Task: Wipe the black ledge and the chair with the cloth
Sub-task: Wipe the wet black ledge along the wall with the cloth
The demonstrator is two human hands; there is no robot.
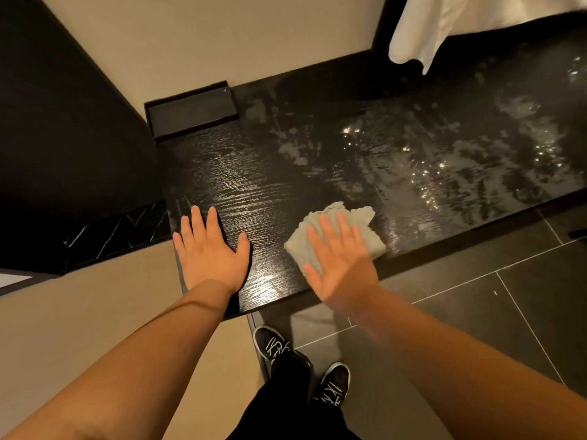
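The black wood-grain ledge (365, 147) runs from the left corner to the right edge, wet and streaked with smears on its right half. A pale grey folded cloth (359, 219) lies near the ledge's front edge. My right hand (340, 262) presses flat on the cloth with straight, spread fingers. My left hand (209, 252) rests flat on the bare ledge at its left end, fingers straight. No chair is in view.
A shallow black tray (190, 109) sits at the back left of the ledge against the beige wall. White fabric (444, 23) hangs over the ledge's far right. Dark floor tiles (476, 296) lie below, with my black shoes (273, 341) beside the ledge's front.
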